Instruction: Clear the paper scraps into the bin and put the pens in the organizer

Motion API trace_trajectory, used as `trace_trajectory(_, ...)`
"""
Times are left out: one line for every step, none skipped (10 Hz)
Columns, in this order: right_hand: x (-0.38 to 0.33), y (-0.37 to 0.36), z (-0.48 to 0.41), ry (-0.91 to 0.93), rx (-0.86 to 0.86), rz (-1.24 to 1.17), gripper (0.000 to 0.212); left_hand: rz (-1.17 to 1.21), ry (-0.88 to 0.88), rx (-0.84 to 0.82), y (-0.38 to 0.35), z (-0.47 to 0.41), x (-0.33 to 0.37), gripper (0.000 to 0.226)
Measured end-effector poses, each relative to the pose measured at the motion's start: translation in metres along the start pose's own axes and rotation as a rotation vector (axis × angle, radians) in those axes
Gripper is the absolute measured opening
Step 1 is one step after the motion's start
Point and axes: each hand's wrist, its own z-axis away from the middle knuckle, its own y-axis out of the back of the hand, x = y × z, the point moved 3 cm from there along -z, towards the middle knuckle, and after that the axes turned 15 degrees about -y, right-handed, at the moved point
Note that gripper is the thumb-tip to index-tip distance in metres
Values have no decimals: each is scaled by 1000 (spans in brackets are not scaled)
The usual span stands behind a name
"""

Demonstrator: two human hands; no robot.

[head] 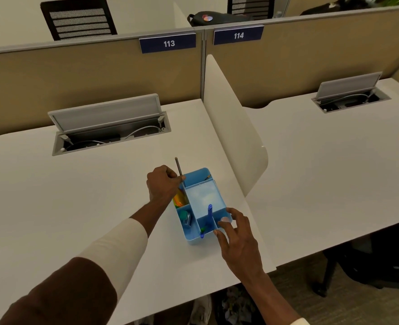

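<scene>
At the far left of the white table (pixel 53 195), a cable hatch (pixel 110 127) stands with its grey lid propped up, wires showing inside. Right of it, toward the middle, the left hand (pixel 162 184) is closed around a thin dark pen (pixel 179 168), pinching it between thumb and fingertips. The pen stands nearly upright, its lower end at the far left corner of the organizer (pixel 204 184), at the narrow slot along that side; whether the tip is already inside I cannot tell. The organizer is a light blue plastic tray with several compartments, sitting near the table's right edge, just beside the white divider (pixel 231 127). Its left slot holds something orange and yellow (pixel 179 199), and below that a small compartment has a teal item and a metal clip (pixel 186 218). A blue pen (pixel 209 215) stands tilted in the near middle compartment. The big central compartment looks bare. The right hand (pixel 237 240) rests on the organizer's near right corner, fingers spread wide, holding nothing, fingertips touching the rim. Beyond the divider lies a second table (pixel 334 172) with its own hatch. Under the table edge, crumpled paper (pixel 237 306) shows in a dark bin.
</scene>
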Motion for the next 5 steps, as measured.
trace_trajectory(-2,-1,2,-3,-8,26,34,3,-20,-10,0,-1,1,32)
trace_trajectory(-5,1,3,-30,-22,38,34,21,-24,-15,1,-1,-1,34)
trace_trajectory(-8,10,1,-4,-15,21,32,49,-90,58,11,8,-4,35)
trace_trajectory(-15,19,-4,39,-42,24,31,-1,-114,127,30,19,-9,34)
trace_trajectory(-19,29,-7,34,-33,-20,37,-121,-59,125,52,31,-25,42)
